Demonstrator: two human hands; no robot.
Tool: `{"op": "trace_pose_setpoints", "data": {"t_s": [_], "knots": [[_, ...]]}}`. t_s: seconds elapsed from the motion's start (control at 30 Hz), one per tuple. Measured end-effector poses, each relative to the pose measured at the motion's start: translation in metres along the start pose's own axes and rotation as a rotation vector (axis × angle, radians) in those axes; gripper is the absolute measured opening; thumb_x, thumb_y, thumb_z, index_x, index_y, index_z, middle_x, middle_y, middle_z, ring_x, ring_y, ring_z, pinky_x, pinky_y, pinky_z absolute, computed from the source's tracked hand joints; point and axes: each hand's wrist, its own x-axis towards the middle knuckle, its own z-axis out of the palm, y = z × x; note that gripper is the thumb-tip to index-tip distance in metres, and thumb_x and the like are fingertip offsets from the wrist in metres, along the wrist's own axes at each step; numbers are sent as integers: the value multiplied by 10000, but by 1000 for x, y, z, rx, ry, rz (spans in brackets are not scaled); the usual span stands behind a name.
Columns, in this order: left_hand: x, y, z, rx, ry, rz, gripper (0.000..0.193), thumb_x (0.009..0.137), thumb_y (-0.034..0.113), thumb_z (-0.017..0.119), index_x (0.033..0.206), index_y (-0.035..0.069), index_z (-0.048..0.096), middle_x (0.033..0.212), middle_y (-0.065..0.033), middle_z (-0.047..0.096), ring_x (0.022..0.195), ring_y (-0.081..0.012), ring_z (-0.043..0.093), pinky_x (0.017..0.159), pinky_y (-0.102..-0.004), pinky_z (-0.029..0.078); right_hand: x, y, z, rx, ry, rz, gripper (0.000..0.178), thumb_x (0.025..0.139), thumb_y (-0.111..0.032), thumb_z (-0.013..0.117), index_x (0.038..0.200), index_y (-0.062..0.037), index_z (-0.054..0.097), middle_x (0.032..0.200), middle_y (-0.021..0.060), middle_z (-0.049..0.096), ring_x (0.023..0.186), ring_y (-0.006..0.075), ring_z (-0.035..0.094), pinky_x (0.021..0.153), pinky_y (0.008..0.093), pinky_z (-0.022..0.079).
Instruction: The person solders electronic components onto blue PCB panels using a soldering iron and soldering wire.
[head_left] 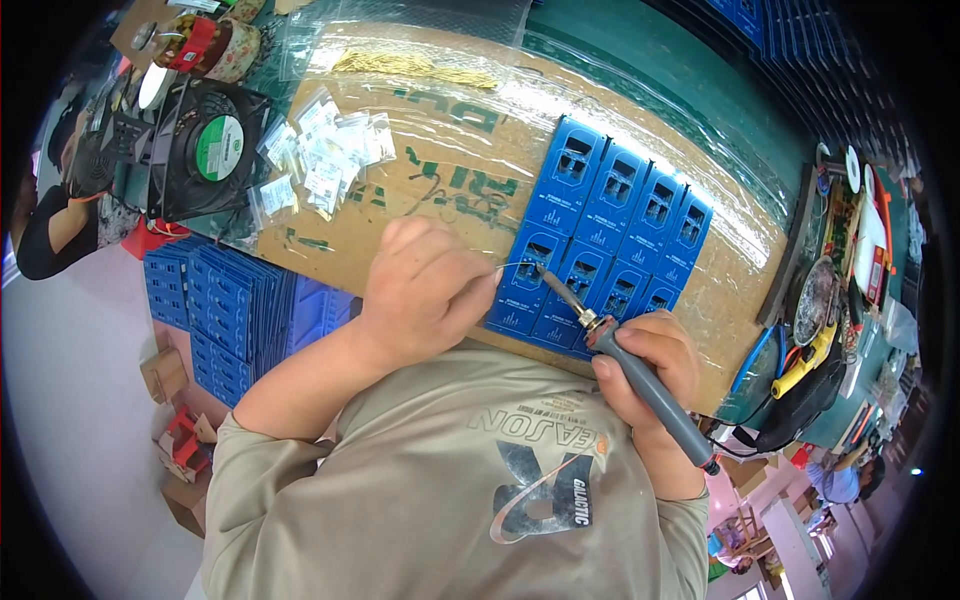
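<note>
Two hands [425,290] [655,365] curled — left pinching thin wire [513,264], right gripping soldering iron [655,400], white-lettered blue circuit boards [600,237]

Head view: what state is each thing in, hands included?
Left hand: closed, pinching thin wire
Right hand: closed around soldering iron
Thin wire: held out toward the iron's tip
Soldering iron: tip down at blue boards; heat can't be told
Blue boards: flat, in rows
Fan: standing; spinning unclear
Small bags: heaped loosely
</note>
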Motion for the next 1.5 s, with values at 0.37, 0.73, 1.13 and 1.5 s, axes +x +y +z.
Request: {"op": "trace_pose_setpoints", "data": {"t_s": [0.37,0.73,1.13,1.5], "knots": [[-1,0,2,-15,3,-7,167,719,53,778,859,89,695,780,-51,603,774,-252,592,726,-377,416,0,0,1,-13,-7,-12,396,729,-111,878,1037,-49,637,837,106,707,681,243,678,591,343,490],[0,-1,-1,7,-17,-55,175,740,29,790,860,99,684,791,-54,620,765,-253,611,709,-367,433,7,-3,3,-13,1,2,376,736,-105,871,1027,-50,640,838,106,723,688,238,685,602,336,494],[1,-1,2,-13,-1,-36,153,724,56,777,838,88,680,777,-44,607,762,-249,580,717,-382,408,6,-1,4,-30,-2,-8,379,739,-124,874,1028,-60,637,836,95,720,684,231,681,600,331,491],[1,-1,-3,-3,-23,-46,187,725,21,793,851,98,678,788,-46,629,755,-245,606,706,-363,434,7,-1,6,-10,-10,-16,382,722,-116,881,1020,-53,649,837,100,712,682,241,682,597,337,497]]}}
